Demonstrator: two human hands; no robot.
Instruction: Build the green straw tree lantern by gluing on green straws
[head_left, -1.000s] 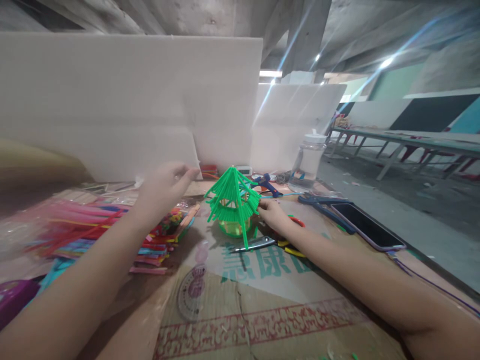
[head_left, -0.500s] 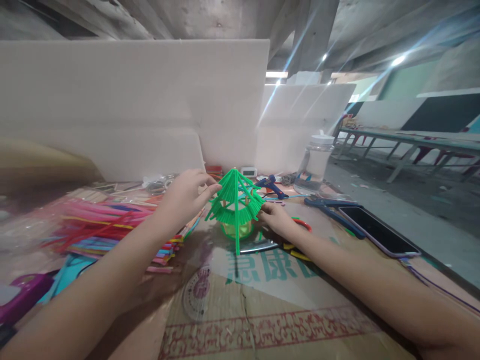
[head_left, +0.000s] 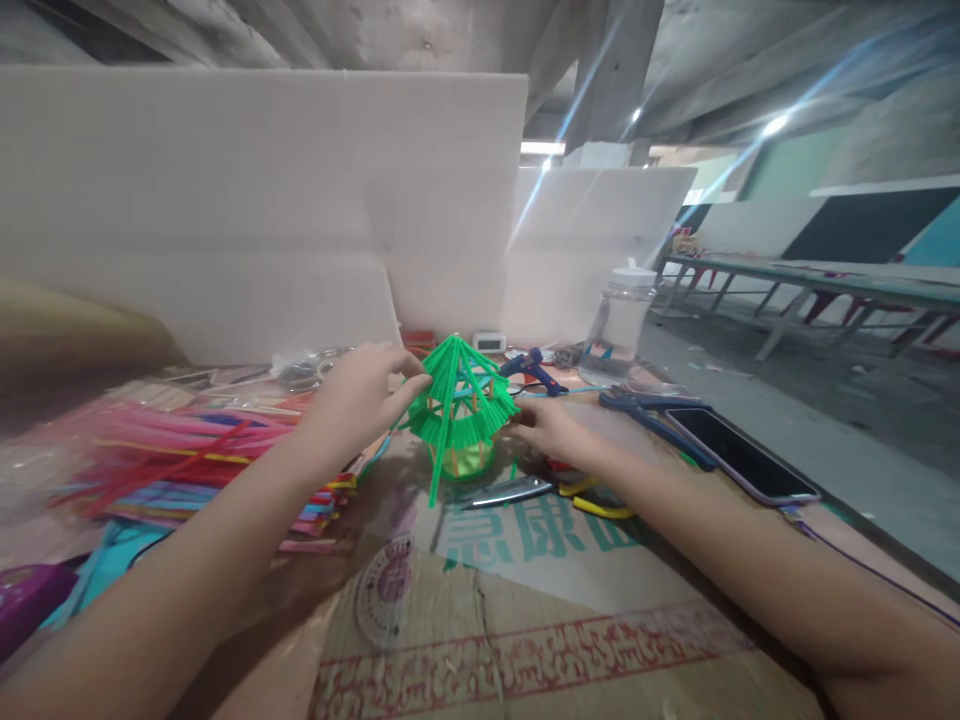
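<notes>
A small model pavilion [head_left: 469,424] with a two-tiered green roof of pipe cleaners stands on the cardboard in front of me. Thin light-coloured posts show between the tiers and below. One long green strip hangs from the roof's peak past the lower tier, slanting left. My left hand [head_left: 367,392] pinches the left side of the roof between thumb and fingers. At the right edge of the lower tier, my right hand [head_left: 551,430] grips with bent fingers, its fingertips partly hidden. A curved metal blade [head_left: 510,492] lies just below the pavilion.
Bundled coloured pipe cleaners [head_left: 202,460] lie to the left. Behind are a blue glue gun [head_left: 536,372], a small digital timer [head_left: 489,343] and a water bottle [head_left: 619,325]. Blue-handled pliers [head_left: 660,425] and a phone [head_left: 739,455] sit right, yellow pieces [head_left: 604,508] nearer. White boards stand behind.
The pavilion has turned a little, so its long hanging strip now slants left instead of pointing straight at me. Both hands stay at its sides. The view has shifted slightly.
</notes>
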